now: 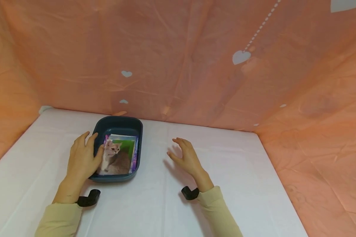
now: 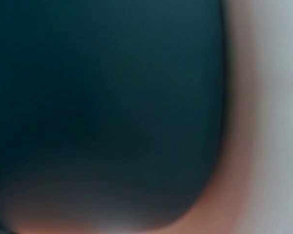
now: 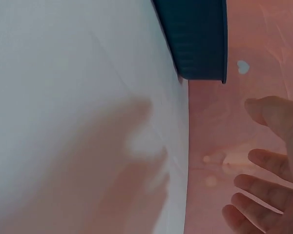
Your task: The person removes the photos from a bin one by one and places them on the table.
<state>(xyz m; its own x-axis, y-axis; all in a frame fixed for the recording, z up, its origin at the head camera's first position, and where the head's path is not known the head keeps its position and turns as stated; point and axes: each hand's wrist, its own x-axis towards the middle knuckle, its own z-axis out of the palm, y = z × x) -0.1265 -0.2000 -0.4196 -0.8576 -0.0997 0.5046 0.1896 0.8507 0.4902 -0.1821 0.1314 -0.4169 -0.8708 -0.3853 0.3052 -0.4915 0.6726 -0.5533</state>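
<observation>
A dark blue-green plastic tray (image 1: 136, 126) sits on the white table and holds a stack of printed cards, the top one a cat picture (image 1: 116, 157). My left hand (image 1: 83, 157) lies over the tray's left rim, thumb touching the cat picture's edge, fingers loosely bent. My right hand (image 1: 184, 157) hovers above the table to the right of the tray, fingers spread and holding nothing. The left wrist view is a blurred close-up of the tray wall (image 2: 107, 107). In the right wrist view the tray (image 3: 198, 36) shows beyond my spread fingers (image 3: 263, 163).
The white table (image 1: 231, 171) is enclosed by an orange-pink cloth backdrop (image 1: 195, 59) with white hearts at the back and both sides. Black wrist straps (image 1: 89, 198) sit at both cuffs.
</observation>
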